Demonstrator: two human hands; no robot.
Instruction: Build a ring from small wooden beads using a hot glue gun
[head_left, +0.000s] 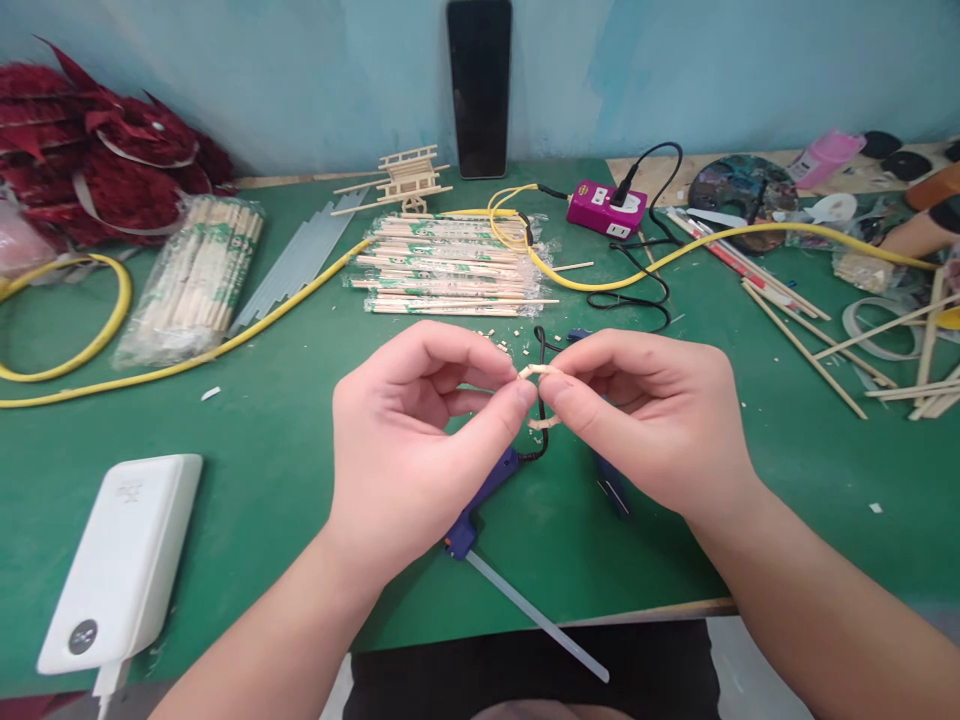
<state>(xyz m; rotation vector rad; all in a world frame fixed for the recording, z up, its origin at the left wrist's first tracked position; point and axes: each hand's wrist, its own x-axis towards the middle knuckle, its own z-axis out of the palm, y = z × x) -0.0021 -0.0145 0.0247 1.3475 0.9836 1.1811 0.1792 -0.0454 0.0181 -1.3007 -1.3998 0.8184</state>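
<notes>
Both hands meet over the middle of the desk, fingertip to fingertip. The left hand and the right hand each have a closed grip on a small pale wood piece, pinched between thumb and forefinger. The piece is held in the air, at the very point where the two grips touch, so neither hand is nearer than the other. It looks curved, an arc on top with a second pale bit showing just below; whether the two join into a loop cannot be told. Its long axis seems to run near to far rather than left to right, with the left grip on its left side and the right grip on its right. Right under the hands lies a glue gun, its glue stick pointing to the near edge, its black cord crossing behind the piece. Far of the hands lie chopstick packs; a power bank lies near left
</notes>
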